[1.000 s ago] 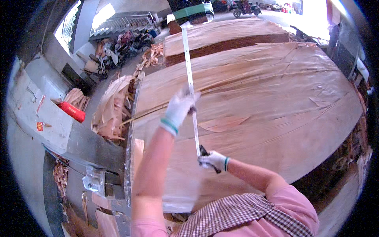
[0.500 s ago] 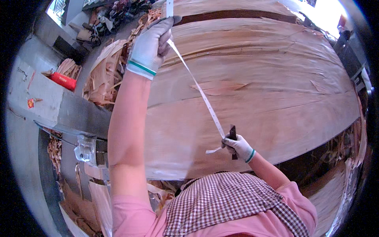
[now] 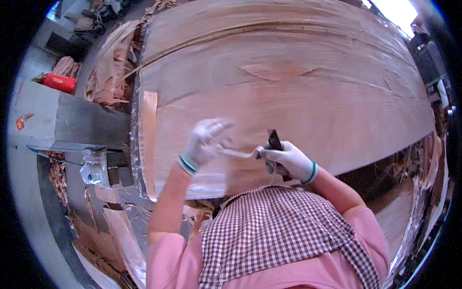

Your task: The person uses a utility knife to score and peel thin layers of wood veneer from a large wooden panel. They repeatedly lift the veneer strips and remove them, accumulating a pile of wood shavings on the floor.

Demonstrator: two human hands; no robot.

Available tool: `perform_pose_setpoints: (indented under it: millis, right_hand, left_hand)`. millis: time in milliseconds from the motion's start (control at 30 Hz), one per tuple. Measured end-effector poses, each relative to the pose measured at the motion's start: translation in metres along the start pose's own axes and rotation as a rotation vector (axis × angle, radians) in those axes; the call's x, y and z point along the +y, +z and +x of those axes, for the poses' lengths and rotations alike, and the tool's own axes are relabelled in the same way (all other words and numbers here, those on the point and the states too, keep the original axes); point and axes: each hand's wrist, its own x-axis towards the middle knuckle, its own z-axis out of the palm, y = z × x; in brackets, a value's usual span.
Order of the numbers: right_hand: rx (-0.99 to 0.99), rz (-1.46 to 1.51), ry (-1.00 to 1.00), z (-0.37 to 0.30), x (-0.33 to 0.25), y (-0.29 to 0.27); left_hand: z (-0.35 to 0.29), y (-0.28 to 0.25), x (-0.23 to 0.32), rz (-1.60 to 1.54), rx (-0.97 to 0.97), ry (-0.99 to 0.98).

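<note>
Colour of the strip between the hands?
White: the strip shows best in the head view, just left of the right hand.

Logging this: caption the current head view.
White-gloved right hand gripping a dark flat tool, thin white strip running toward the white-gloved left hand, above brown wood veneer.

workshop for thin wood sheet, probably veneer. indicators: a broad wooden sheet [image 3: 308, 111] spread beneath the worker; a heap of torn, curling offcuts [image 3: 108, 72] beside its left edge; smaller scraps [image 3: 58, 178] at lower left; a checked apron [image 3: 274, 226] worn over the clothing.
</note>
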Motion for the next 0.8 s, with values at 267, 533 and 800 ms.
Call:
perform_pose_setpoints:
  millis: [267,533,800]
  right_hand:
    - [-0.120,0.143,0.042,0.053,-0.018,0.099]
    - [-0.012,0.896,-0.287,0.121,-0.026,0.089]
    - [0.078,-0.222,0.229,0.142,-0.003,0.137]
  left_hand:
    - [-0.057,-0.016,0.009,-0.354,0.093,-0.073]
    - [-0.121,-0.059,-0.069,-1.455,0.045,-0.870]
    - [-0.128,-0.046,-0.068,-1.424,0.152,-0.856]
